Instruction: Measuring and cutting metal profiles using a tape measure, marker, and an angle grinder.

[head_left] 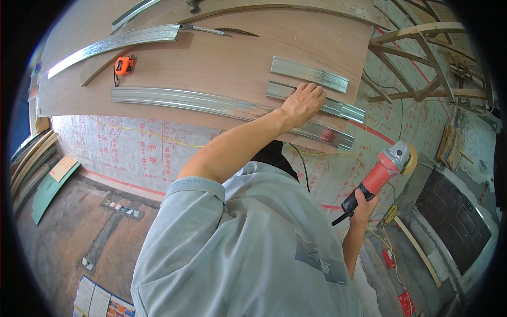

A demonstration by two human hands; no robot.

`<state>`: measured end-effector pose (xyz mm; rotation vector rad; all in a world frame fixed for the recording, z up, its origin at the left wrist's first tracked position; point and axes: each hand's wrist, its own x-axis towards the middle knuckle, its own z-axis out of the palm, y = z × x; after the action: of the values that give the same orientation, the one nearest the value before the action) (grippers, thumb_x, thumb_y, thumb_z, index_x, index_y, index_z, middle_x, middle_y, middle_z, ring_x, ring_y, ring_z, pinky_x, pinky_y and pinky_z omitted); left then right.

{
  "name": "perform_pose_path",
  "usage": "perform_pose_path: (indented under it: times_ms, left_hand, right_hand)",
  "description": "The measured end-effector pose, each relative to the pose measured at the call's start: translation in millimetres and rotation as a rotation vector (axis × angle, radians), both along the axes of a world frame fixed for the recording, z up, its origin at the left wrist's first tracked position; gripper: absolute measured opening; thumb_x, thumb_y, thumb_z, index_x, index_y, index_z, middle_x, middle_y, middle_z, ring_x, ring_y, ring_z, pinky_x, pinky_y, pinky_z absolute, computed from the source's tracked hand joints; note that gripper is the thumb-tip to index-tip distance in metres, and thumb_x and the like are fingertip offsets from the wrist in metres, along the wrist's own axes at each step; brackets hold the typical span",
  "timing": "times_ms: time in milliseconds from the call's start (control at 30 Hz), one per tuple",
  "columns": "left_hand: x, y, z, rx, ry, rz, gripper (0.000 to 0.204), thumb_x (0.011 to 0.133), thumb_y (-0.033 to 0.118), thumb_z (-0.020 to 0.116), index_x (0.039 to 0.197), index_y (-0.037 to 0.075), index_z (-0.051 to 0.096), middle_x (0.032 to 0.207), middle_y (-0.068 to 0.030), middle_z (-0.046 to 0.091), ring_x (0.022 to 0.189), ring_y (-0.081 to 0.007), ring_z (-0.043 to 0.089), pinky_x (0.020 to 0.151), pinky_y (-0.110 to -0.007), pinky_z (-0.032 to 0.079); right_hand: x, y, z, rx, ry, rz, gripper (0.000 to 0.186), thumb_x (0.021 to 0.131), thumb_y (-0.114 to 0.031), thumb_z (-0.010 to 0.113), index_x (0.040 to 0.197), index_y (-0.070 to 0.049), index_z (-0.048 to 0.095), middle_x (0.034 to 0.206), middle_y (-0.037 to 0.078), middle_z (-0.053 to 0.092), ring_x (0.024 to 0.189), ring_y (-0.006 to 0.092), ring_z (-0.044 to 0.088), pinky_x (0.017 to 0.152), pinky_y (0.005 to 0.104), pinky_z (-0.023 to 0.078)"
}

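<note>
My left hand is closed on a short silver metal channel lying on the plywood work surface. Just beyond it lies another short channel; nearer me, a long channel stretches across the board under my forearm. My right hand grips the black rear body of a red angle grinder, held up beside the board with its disc pointing away from me. An orange tape measure rests at the left.
Curved channel and a thin pen-like tool lie on the board's far side. Wooden arched frames stand at right. Cables and red boxes are on the floor at lower right. Stacked boards lean at left.
</note>
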<state>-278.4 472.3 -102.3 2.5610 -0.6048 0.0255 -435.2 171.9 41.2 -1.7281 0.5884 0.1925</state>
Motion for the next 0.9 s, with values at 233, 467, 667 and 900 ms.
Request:
perform_pose_path:
  times_ms: [233, 467, 667, 900]
  left_hand:
    - [-2, 2, -2, -0.025, -0.016, 0.013, 0.039, 0.084, 0.007, 0.059, 0.122, -0.001, 0.058, 0.118, -0.0133, 0.058, 0.115, -0.0292, 0.055, 0.101, -0.041, 0.043]
    - [-1, -4, -2, 0.026, -0.072, -0.018, 0.04, 0.084, 0.008, 0.06, 0.122, -0.002, 0.058, 0.117, -0.014, 0.058, 0.113, -0.0293, 0.055, 0.101, -0.04, 0.043]
    - [-4, 2, -1, 0.036, -0.035, -0.003, 0.039, 0.084, 0.011, 0.06, 0.121, -0.002, 0.058, 0.115, -0.013, 0.059, 0.112, -0.0293, 0.055, 0.101, -0.04, 0.043]
    - [-5, -7, 3, 0.13, -0.071, -0.034, 0.036, 0.084, 0.015, 0.06, 0.117, 0.0, 0.063, 0.113, -0.0117, 0.06, 0.11, -0.0283, 0.055, 0.098, -0.04, 0.043]
  right_hand:
    - [28, 30, -15, 0.038, -0.003, 0.107, 0.047, 0.079, -0.006, 0.076, 0.119, -0.001, 0.053, 0.091, 0.008, 0.064, 0.074, 0.0179, 0.066, 0.07, 0.0328, 0.056]
    - [42, 48, -22, 0.039, -0.033, 0.217, 0.044, 0.079, -0.008, 0.076, 0.117, -0.001, 0.055, 0.09, 0.007, 0.064, 0.074, 0.0169, 0.066, 0.071, 0.0322, 0.055]
    - [49, 46, -34, 0.039, 0.023, 0.245, 0.044, 0.079, -0.008, 0.077, 0.116, -0.001, 0.055, 0.09, 0.006, 0.064, 0.075, 0.016, 0.065, 0.071, 0.0311, 0.055]
    - [51, 50, -35, 0.056, 0.052, 0.195, 0.041, 0.081, -0.004, 0.074, 0.117, -0.002, 0.054, 0.092, 0.007, 0.064, 0.074, 0.0173, 0.066, 0.069, 0.0324, 0.055]
